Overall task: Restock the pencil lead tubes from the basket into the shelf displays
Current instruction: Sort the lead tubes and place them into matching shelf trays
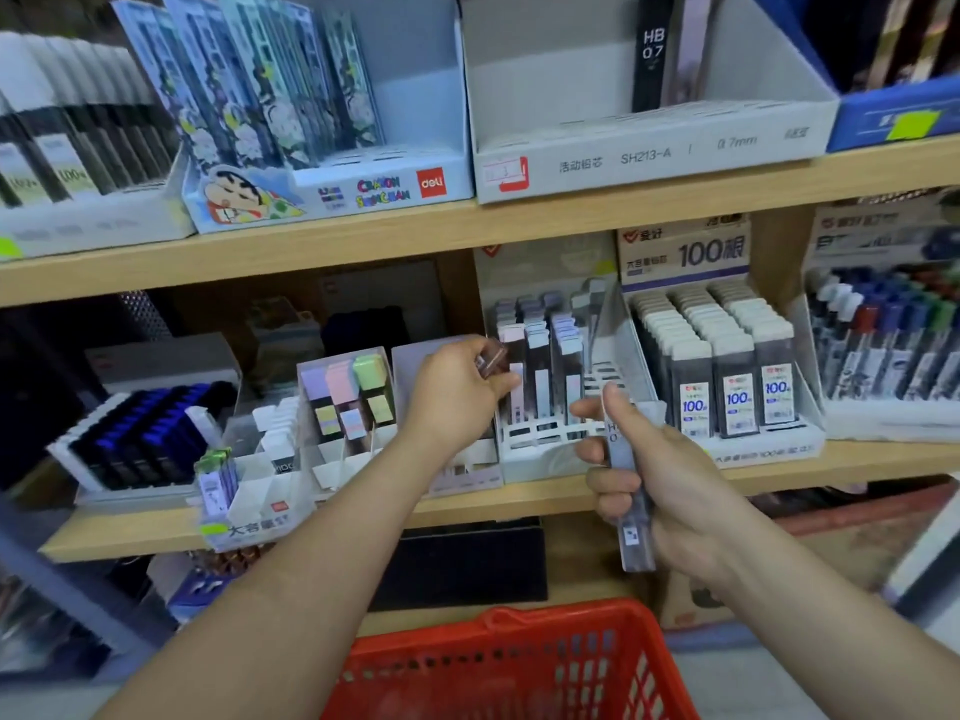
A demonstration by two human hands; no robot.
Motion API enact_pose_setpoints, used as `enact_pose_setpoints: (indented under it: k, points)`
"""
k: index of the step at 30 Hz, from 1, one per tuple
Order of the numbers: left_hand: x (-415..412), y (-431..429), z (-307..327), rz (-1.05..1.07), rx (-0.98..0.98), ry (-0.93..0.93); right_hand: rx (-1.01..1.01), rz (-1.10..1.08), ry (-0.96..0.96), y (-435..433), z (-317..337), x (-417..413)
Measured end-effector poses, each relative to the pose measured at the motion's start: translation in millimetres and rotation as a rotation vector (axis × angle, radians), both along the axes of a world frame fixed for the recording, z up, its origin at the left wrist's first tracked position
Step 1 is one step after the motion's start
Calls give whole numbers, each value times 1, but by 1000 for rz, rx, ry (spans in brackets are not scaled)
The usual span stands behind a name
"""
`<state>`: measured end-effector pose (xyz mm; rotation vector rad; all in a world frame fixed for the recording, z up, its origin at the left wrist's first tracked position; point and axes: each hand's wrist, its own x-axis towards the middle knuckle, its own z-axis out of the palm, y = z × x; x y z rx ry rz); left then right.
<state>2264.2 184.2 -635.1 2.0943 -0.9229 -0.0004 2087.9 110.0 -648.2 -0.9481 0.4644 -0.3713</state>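
A short tube [491, 358] is pinched by the left hand [457, 387], nearer the rack [550, 441]; a long tube [626, 491] is gripped upright by the right hand [670, 485].

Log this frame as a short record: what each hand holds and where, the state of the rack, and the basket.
left hand: pinches a dark tube by the left column of the rack
right hand: grips a clear tube, roughly upright, in front of the rack
rack: white, on the lower shelf; tubes at the back, front slots empty
basket: red, below the hands; contents too blurred to tell
stage: restocking under way, neither tube slotted yet
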Motion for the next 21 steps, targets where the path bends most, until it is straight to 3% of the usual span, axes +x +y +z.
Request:
enact_pose_setpoints:
  k: [9,14,21]
  points:
    - [1,5,-5,18,30,-107,175,43,-52,10,16,-5]
    - [-9,3,-10,38,57,-192,156,22,-90,22,24,-1]
    - [-15,15,-16,19,17,-272,5,-37,7,26,41,9]
